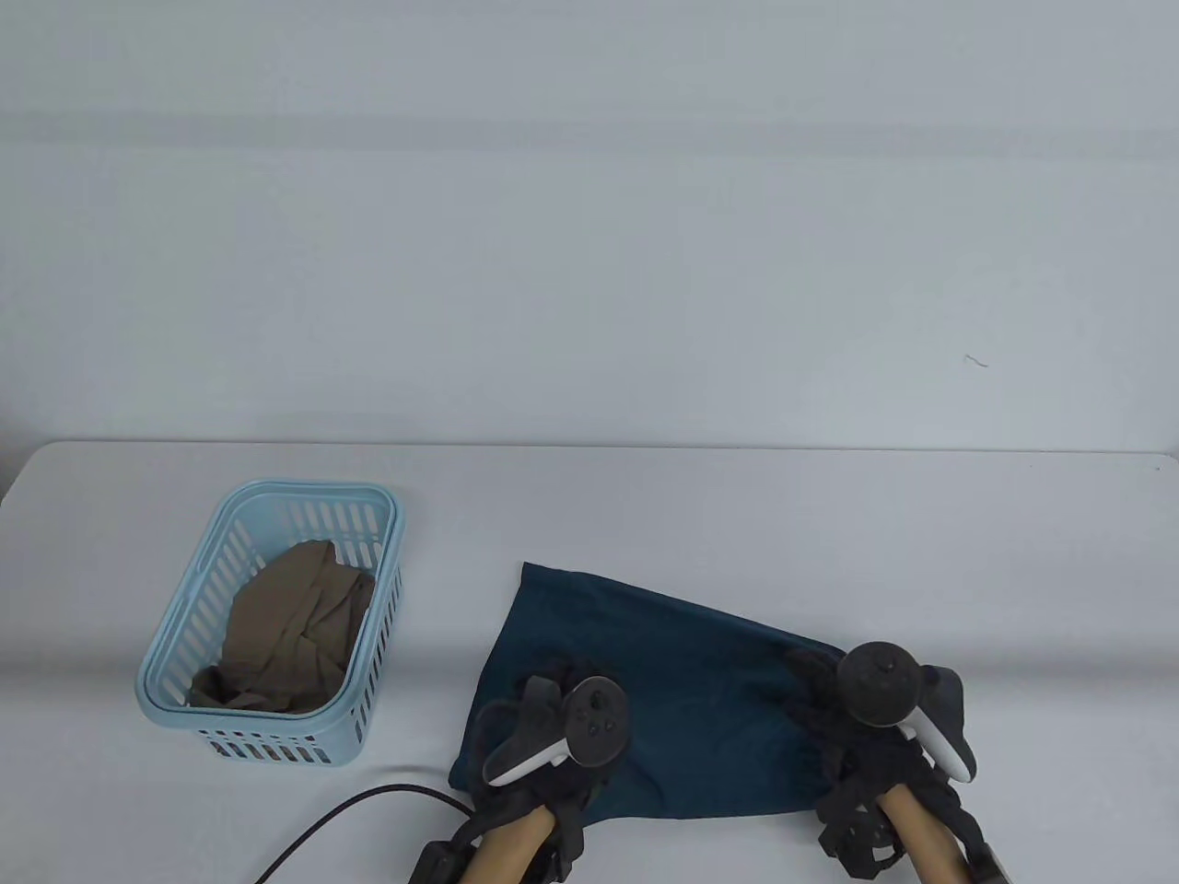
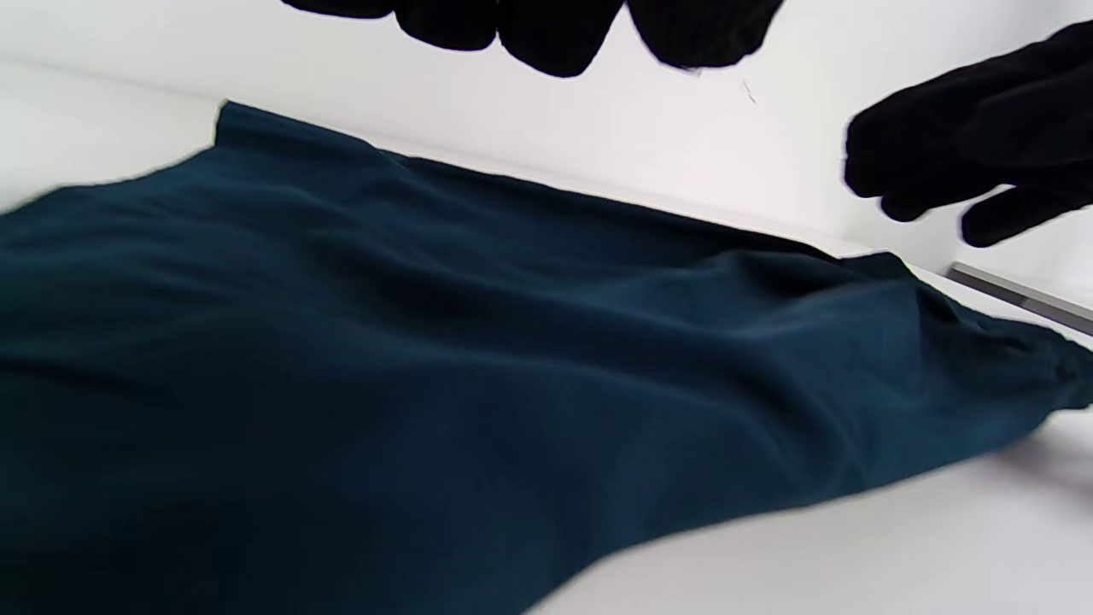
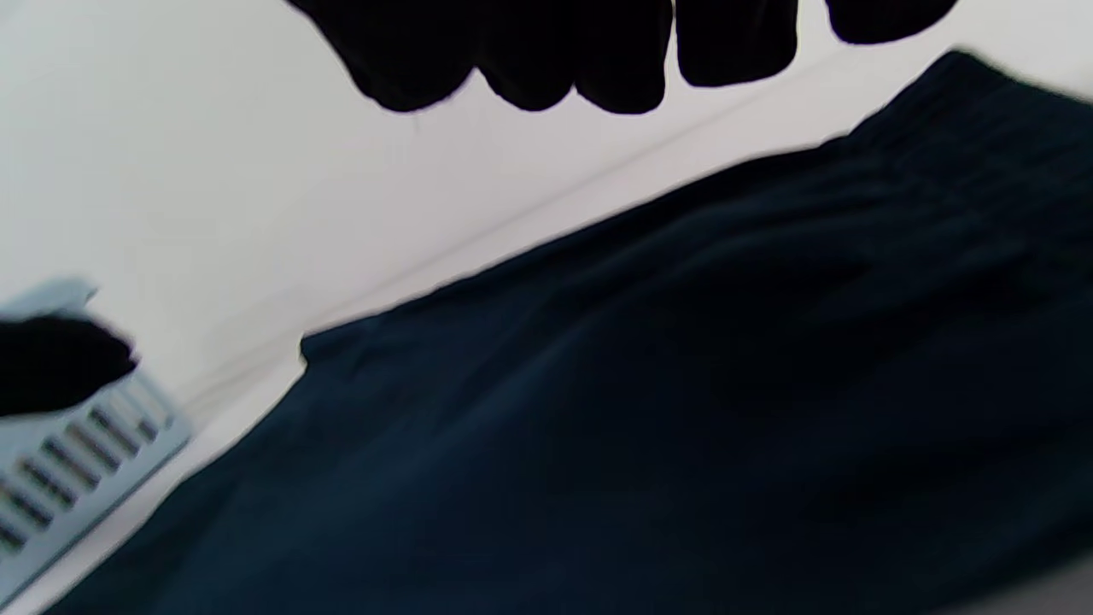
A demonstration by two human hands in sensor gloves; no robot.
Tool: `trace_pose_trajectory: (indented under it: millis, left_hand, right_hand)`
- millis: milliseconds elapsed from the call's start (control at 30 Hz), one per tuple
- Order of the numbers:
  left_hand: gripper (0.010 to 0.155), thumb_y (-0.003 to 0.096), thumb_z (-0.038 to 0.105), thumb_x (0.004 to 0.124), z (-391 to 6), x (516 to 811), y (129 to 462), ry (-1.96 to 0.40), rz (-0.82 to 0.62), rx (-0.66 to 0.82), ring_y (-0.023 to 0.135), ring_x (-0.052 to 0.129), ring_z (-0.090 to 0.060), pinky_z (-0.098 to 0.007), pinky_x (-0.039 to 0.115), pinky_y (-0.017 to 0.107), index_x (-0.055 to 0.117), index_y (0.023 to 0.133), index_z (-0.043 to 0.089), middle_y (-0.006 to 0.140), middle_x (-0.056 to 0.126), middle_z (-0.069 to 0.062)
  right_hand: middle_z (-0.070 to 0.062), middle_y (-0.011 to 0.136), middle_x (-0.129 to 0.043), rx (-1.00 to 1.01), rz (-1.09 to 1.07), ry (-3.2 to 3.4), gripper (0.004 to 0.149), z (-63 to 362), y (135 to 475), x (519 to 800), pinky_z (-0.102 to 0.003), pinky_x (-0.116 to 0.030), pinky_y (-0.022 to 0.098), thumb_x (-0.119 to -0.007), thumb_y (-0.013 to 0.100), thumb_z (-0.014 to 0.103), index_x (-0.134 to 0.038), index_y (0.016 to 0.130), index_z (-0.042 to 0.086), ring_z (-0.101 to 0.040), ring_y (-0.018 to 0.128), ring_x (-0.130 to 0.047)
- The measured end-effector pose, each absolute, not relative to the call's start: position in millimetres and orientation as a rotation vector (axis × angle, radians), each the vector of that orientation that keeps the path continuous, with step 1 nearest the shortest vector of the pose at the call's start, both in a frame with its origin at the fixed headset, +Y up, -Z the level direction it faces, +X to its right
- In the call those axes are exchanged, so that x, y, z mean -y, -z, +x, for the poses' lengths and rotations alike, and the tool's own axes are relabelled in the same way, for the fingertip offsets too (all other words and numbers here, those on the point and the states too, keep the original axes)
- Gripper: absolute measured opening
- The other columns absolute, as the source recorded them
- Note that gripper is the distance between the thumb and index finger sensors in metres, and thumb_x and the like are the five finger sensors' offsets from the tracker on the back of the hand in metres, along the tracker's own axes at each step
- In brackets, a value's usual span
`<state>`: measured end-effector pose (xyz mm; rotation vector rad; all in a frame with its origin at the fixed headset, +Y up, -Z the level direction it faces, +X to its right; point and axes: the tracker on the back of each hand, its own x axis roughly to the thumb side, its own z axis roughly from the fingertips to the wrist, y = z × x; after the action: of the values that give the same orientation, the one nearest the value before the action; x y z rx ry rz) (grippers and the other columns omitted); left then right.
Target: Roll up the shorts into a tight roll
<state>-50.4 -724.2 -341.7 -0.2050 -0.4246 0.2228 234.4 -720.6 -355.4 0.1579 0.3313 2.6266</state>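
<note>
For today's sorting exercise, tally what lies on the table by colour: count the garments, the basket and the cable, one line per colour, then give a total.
Dark teal: 1, the shorts
Olive-brown: 1, the crumpled garment in the basket
Light blue: 1, the basket
Black: 1, the cable
Total: 4

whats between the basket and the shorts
Only bare table lies between the basket and the shorts, as the table view shows; a black cable runs nearer the front edge.
</note>
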Motion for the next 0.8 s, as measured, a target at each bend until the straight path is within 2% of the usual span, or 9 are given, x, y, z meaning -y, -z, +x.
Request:
trace_pose_trajectory:
  millis: [200,567,800]
  left_hand:
    - [0.064,0.0550,0.038,0.061,-42.8,742.1,341.7,-0.210,-0.284,0.438,0.104,0.038,-0.059,-0.074,0.027,0.066,0.045,0.109,0.007,0.116,0.036,-0.029]
    - [0.063,0.0554,0.037,0.060,-29.4,769.5,339.6,-0.132,-0.383,0.471,0.104,0.038,-0.059,-0.074,0.026,0.066,0.044,0.109,0.007,0.116,0.035,-0.028]
    - [0.066,0.0555,0.037,0.059,-23.6,786.7,335.3,-0.080,-0.460,0.485,0.103,0.036,-0.058,-0.074,0.025,0.066,0.038,0.109,0.005,0.114,0.032,-0.028]
  right_hand:
    - [-0.012,0.117,-0.039,-0.426,0.297,-2.801,0.060,223.9,354.2,743.3,-0.068,-0.032,0.072,-0.065,0.053,0.031,-0.044,0.108,0.018,-0.043,0.108,-0.033]
    - [-0.011,0.117,-0.037,-0.448,0.305,-2.931,0.059,229.4,356.0,760.2,-0.065,-0.026,0.073,-0.064,0.053,0.031,-0.045,0.108,0.018,-0.041,0.108,-0.028]
    - [-0.008,0.114,-0.049,-0.525,0.281,-2.955,0.050,234.9,360.8,774.1,-0.063,-0.030,0.073,-0.064,0.053,0.031,-0.061,0.102,0.020,-0.041,0.107,-0.038]
